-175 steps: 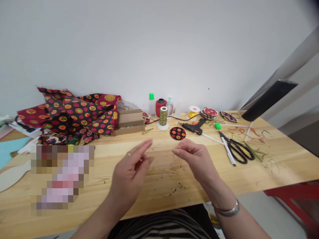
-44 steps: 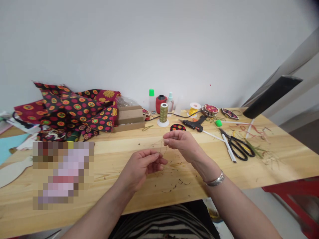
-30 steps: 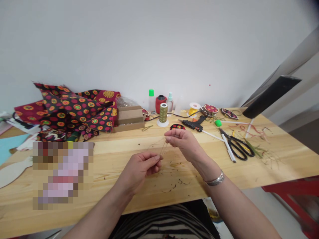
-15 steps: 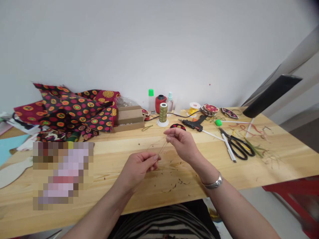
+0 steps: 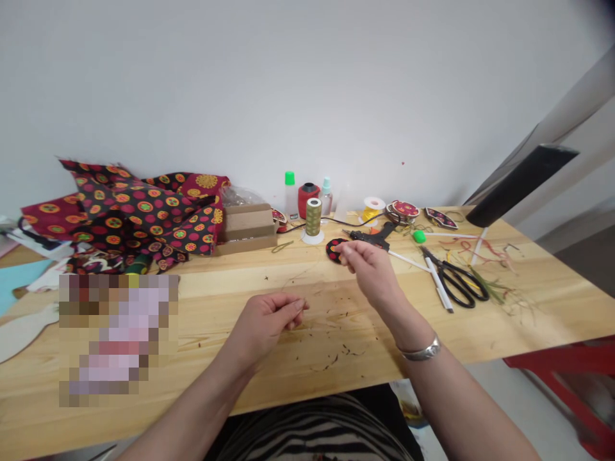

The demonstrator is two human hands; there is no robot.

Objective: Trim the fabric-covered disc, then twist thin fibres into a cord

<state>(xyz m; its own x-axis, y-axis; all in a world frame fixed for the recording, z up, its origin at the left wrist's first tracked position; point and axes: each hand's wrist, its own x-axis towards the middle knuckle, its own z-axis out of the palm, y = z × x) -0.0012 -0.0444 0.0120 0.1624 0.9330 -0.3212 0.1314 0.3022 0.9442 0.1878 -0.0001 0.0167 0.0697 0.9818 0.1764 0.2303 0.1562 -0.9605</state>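
Observation:
My left hand [image 5: 275, 315] is closed over the middle of the wooden table [image 5: 211, 365], thumb and forefinger pinching a fine thread. To its right, my right hand [image 5: 369, 267] is also closed in a pinch on the thread, which is too thin to follow clearly between the hands. Just beyond the right fingertips lies a round black patterned fabric piece [image 5: 332, 250], partly covered by them. The spool of olive thread [image 5: 313, 218] stands upright behind the hands. A black glue gun [image 5: 369, 239] lies near my right hand.
Black-handled scissors [image 5: 462, 287] and a white pen [image 5: 439, 288] lie at the right, near loose thread scraps [image 5: 500, 294]. Patterned cloth [image 5: 154, 208] is heaped at the left beside a cardboard box [image 5: 247, 227]. A black cylinder [image 5: 523, 186] leans at the far right.
My right hand has moved right and slightly towards me, away from my left hand, which stays in place. More of the round fabric piece shows now.

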